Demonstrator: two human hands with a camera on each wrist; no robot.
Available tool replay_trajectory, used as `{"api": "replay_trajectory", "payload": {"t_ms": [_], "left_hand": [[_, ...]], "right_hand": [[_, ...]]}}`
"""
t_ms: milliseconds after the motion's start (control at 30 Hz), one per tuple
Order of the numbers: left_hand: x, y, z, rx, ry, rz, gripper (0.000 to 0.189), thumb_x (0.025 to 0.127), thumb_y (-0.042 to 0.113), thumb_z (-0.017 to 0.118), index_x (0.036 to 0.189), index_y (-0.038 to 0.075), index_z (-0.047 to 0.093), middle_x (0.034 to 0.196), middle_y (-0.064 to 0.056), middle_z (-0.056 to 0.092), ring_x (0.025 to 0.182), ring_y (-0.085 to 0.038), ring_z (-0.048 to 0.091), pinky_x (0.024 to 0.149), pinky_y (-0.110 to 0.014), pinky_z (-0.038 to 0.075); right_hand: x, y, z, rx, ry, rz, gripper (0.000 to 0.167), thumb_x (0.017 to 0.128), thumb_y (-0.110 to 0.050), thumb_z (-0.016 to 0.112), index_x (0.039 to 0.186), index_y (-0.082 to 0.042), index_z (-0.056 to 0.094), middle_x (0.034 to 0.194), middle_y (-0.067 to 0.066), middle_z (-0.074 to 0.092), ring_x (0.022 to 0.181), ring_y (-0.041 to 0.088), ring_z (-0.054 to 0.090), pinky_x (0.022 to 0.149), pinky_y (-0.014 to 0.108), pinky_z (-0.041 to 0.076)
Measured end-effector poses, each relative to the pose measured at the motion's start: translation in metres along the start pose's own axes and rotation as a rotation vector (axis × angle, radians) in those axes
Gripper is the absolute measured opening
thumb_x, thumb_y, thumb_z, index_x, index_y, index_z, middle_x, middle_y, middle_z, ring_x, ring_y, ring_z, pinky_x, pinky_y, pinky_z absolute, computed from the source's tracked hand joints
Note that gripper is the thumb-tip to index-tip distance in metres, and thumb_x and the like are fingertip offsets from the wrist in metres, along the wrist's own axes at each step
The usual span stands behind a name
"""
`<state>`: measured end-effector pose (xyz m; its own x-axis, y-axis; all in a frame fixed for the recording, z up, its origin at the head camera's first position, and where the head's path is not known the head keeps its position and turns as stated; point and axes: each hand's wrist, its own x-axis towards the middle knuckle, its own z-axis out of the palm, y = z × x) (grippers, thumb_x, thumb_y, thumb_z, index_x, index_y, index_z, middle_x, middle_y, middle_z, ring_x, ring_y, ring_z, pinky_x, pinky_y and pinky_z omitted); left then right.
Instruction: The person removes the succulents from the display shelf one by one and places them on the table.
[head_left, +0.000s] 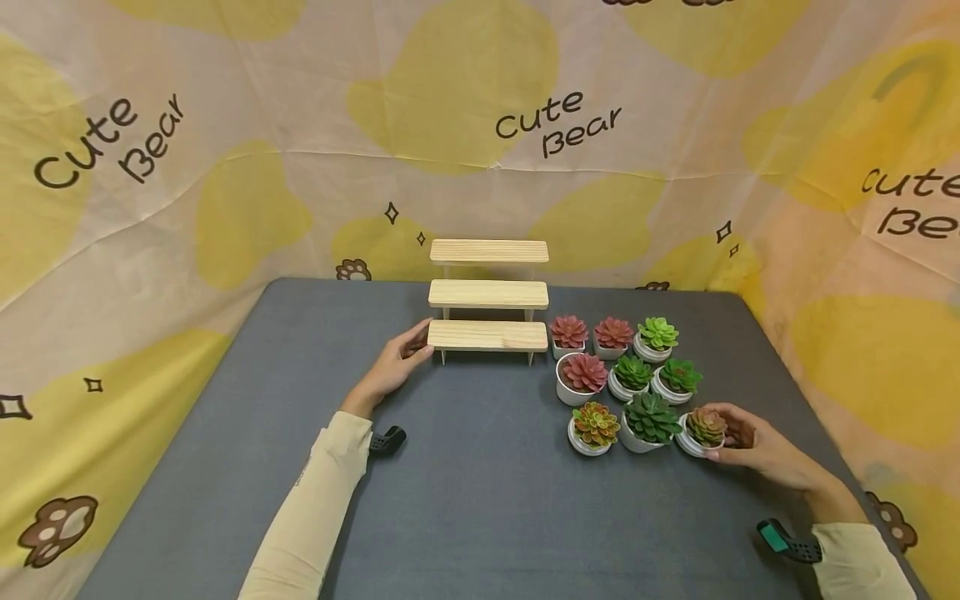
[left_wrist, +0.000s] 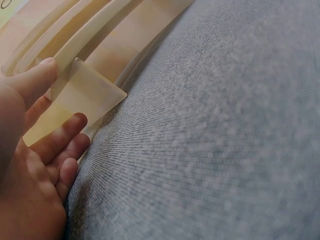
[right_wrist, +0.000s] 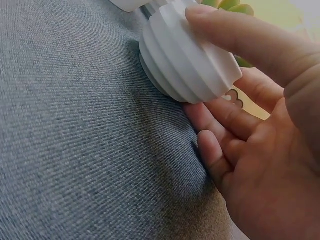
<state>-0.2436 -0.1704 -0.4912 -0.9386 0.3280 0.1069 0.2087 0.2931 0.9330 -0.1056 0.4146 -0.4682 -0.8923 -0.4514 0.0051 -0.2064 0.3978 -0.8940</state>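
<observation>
A three-tier wooden display stand [head_left: 487,336] stands at the back middle of the table. My left hand [head_left: 395,364] holds the left end of its lowest shelf, the thumb [left_wrist: 45,75] against the shelf's edge. In the left wrist view a clear leg [left_wrist: 95,87] of the stand shows beside the loosely bent fingers. At the right, my right hand [head_left: 765,446] grips a small potted succulent [head_left: 706,427] with reddish-green leaves. Its white ribbed pot [right_wrist: 185,57] lies between thumb and fingers in the right wrist view, low at the table surface.
Several other potted succulents stand grouped right of the stand: red ones [head_left: 582,373], green ones [head_left: 651,419] and an orange-green one [head_left: 596,427]. They sit close together in white pots. A printed cloth [head_left: 450,125] hangs behind the grey table [head_left: 480,500].
</observation>
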Motion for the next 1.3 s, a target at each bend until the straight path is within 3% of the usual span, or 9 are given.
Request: {"api": "replay_trajectory", "payload": {"t_ms": [267, 433, 600, 767, 1100, 1300], "left_hand": [[0.0, 0.0, 0.0, 0.007, 0.002, -0.001, 0.06, 0.105, 0.017, 0.057, 0.158, 0.004, 0.033, 0.153, -0.022, 0.049, 0.135, -0.039, 0.051, 0.108, -0.048, 0.04], [0.0, -0.001, -0.001, 0.009, -0.002, 0.0, 0.061, 0.105, 0.017, 0.056, 0.159, 0.004, 0.031, 0.154, -0.022, 0.048, 0.135, -0.039, 0.051, 0.109, -0.05, 0.04], [0.0, -0.001, 0.0, 0.001, -0.007, 0.013, 0.06, 0.105, 0.016, 0.056, 0.159, 0.003, 0.031, 0.153, -0.023, 0.048, 0.135, -0.04, 0.051, 0.11, -0.053, 0.039], [0.001, -0.002, 0.0, -0.001, -0.011, 0.002, 0.061, 0.105, 0.018, 0.056, 0.159, 0.005, 0.031, 0.152, -0.022, 0.05, 0.134, -0.038, 0.051, 0.111, -0.054, 0.039], [-0.001, 0.0, 0.0, -0.007, -0.009, -0.002, 0.061, 0.105, 0.017, 0.056, 0.159, 0.006, 0.031, 0.154, -0.021, 0.048, 0.136, -0.039, 0.05, 0.112, -0.055, 0.037], [0.0, -0.001, 0.0, -0.012, -0.008, 0.001, 0.061, 0.105, 0.017, 0.057, 0.159, 0.005, 0.032, 0.154, -0.021, 0.048, 0.136, -0.039, 0.05, 0.111, -0.055, 0.037]], "right_hand": [[-0.001, -0.005, -0.004, 0.003, -0.035, 0.011, 0.052, 0.096, 0.007, 0.058, 0.145, 0.009, 0.038, 0.13, -0.027, 0.058, 0.112, -0.009, 0.056, 0.084, 0.016, 0.048], [-0.002, -0.01, -0.008, -0.022, -0.035, 0.034, 0.05, 0.103, 0.001, 0.049, 0.15, 0.009, 0.033, 0.135, -0.031, 0.052, 0.12, -0.017, 0.049, 0.089, 0.013, 0.047], [-0.002, -0.018, -0.015, -0.055, -0.017, 0.072, 0.048, 0.107, -0.006, 0.043, 0.152, 0.006, 0.031, 0.135, -0.029, 0.055, 0.12, -0.016, 0.053, 0.089, 0.015, 0.049], [0.002, -0.027, -0.019, -0.025, 0.008, 0.009, 0.048, 0.107, -0.002, 0.041, 0.153, 0.006, 0.03, 0.139, -0.018, 0.058, 0.119, -0.009, 0.058, 0.089, 0.017, 0.051], [0.016, -0.046, -0.018, -0.051, 0.178, -0.065, 0.044, 0.105, 0.002, 0.044, 0.148, 0.0, 0.041, 0.132, -0.02, 0.061, 0.114, -0.004, 0.063, 0.087, 0.014, 0.051], [0.025, -0.056, -0.015, -0.036, 0.2, -0.115, 0.044, 0.104, 0.005, 0.045, 0.147, -0.004, 0.045, 0.133, -0.018, 0.062, 0.114, -0.004, 0.063, 0.088, 0.011, 0.048]]}}
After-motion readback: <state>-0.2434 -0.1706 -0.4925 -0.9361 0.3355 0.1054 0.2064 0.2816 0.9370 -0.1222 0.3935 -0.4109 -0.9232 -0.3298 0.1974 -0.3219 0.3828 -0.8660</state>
